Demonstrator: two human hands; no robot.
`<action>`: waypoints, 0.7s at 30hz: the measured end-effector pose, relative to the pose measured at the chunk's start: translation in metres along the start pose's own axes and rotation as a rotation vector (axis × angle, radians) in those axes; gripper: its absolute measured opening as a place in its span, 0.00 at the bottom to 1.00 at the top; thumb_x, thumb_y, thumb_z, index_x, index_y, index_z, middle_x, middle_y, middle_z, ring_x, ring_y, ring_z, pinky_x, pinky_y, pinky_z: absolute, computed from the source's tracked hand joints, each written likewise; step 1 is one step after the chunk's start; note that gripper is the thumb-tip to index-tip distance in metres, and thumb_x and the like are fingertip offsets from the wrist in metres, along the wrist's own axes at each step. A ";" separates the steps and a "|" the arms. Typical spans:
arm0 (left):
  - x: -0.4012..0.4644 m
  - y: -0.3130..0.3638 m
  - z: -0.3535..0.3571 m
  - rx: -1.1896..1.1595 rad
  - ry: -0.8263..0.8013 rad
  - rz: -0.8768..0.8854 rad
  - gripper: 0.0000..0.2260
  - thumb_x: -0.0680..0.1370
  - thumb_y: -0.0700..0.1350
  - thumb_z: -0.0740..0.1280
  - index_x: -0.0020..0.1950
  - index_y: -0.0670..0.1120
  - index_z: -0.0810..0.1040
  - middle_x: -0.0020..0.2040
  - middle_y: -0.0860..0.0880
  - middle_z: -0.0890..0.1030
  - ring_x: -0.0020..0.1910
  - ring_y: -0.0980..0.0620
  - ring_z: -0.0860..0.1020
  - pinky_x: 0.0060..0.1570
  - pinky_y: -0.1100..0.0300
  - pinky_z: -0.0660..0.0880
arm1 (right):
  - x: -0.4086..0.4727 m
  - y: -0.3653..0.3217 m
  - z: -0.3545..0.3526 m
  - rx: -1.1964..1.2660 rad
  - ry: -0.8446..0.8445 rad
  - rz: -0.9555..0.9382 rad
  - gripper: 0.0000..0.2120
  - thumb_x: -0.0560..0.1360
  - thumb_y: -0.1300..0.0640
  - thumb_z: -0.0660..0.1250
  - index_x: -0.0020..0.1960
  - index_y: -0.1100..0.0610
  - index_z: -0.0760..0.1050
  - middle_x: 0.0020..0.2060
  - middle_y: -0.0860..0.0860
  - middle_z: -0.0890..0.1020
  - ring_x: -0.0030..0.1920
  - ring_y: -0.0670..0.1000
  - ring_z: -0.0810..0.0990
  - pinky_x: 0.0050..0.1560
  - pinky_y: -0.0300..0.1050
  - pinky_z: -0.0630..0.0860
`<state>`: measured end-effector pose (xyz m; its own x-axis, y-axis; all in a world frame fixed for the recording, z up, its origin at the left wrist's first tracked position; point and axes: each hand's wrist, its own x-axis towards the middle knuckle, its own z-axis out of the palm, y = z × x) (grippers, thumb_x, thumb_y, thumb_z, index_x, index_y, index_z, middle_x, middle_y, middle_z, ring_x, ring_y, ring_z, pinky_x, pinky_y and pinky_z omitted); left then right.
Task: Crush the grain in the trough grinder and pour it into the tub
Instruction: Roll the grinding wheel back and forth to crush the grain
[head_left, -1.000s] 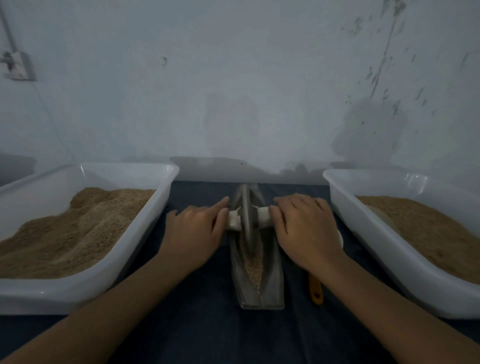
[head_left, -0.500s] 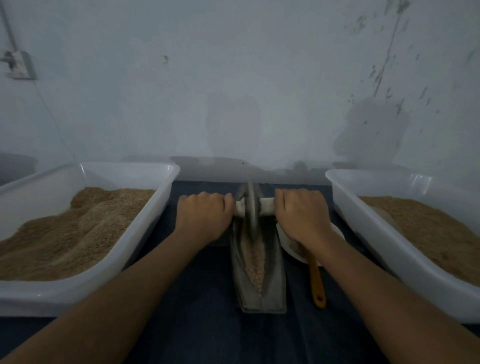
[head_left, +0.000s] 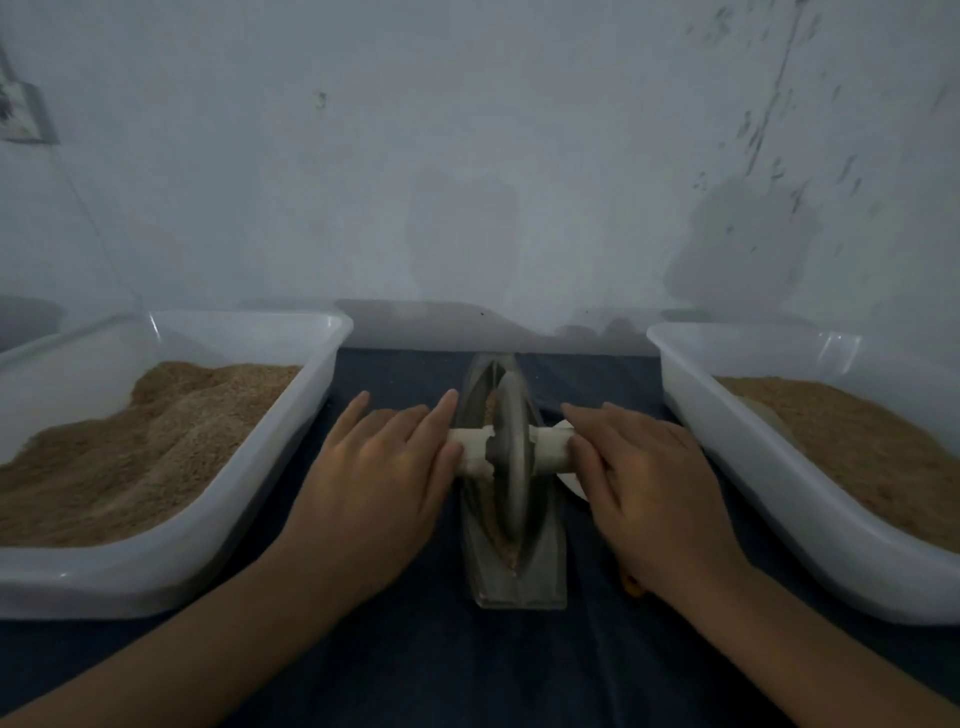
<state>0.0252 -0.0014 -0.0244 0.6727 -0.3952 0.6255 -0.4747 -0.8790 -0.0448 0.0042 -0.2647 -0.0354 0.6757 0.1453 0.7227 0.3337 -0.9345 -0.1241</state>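
A white plastic tub (head_left: 171, 566) of tan grain sits far left. The left hand (head_left: 371, 483) presses flat, fingers straight, on the white axle handle (head_left: 470, 457) of the grey metal disc (head_left: 511, 457) standing in the boat-shaped metal trough (head_left: 511, 587). The right hand (head_left: 649, 493) presses likewise, fingers straight. Another white tub (head_left: 810, 561) sits right.

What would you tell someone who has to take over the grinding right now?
Left hand: fingers straight, palm pressing the wheel's white axle on its side.
Right hand: the same on the other end of the axle.
The grinding wheel stands upright in the metal trough, on the dark cloth between two white tubs.
Grain is in the trough, so crushing is under way.
Left to do: finish rolling, then pour into a tub; both the left tub and the right tub already hold grain.
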 end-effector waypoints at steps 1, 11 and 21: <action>-0.003 -0.001 0.001 -0.006 0.003 0.010 0.25 0.87 0.56 0.49 0.79 0.47 0.70 0.65 0.50 0.82 0.64 0.51 0.80 0.74 0.41 0.68 | 0.000 0.000 -0.001 -0.004 0.011 -0.016 0.21 0.86 0.44 0.52 0.71 0.49 0.77 0.63 0.44 0.82 0.67 0.48 0.77 0.66 0.54 0.73; 0.096 -0.020 0.042 0.312 -0.258 -0.117 0.08 0.85 0.47 0.56 0.48 0.48 0.68 0.47 0.47 0.80 0.43 0.43 0.79 0.38 0.54 0.70 | 0.098 0.005 0.045 -0.350 -0.217 0.230 0.25 0.84 0.50 0.43 0.38 0.53 0.72 0.33 0.48 0.75 0.35 0.53 0.72 0.42 0.49 0.66; 0.051 0.001 0.021 0.259 -0.087 -0.051 0.19 0.85 0.52 0.48 0.61 0.50 0.78 0.46 0.50 0.84 0.38 0.45 0.78 0.41 0.53 0.73 | 0.041 0.010 0.024 -0.206 -0.181 0.120 0.18 0.87 0.50 0.48 0.57 0.51 0.76 0.44 0.46 0.79 0.46 0.52 0.78 0.46 0.49 0.67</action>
<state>0.0709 -0.0277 -0.0093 0.7438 -0.3601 0.5631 -0.2856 -0.9329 -0.2193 0.0507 -0.2599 -0.0235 0.8150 0.0679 0.5755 0.1160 -0.9921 -0.0472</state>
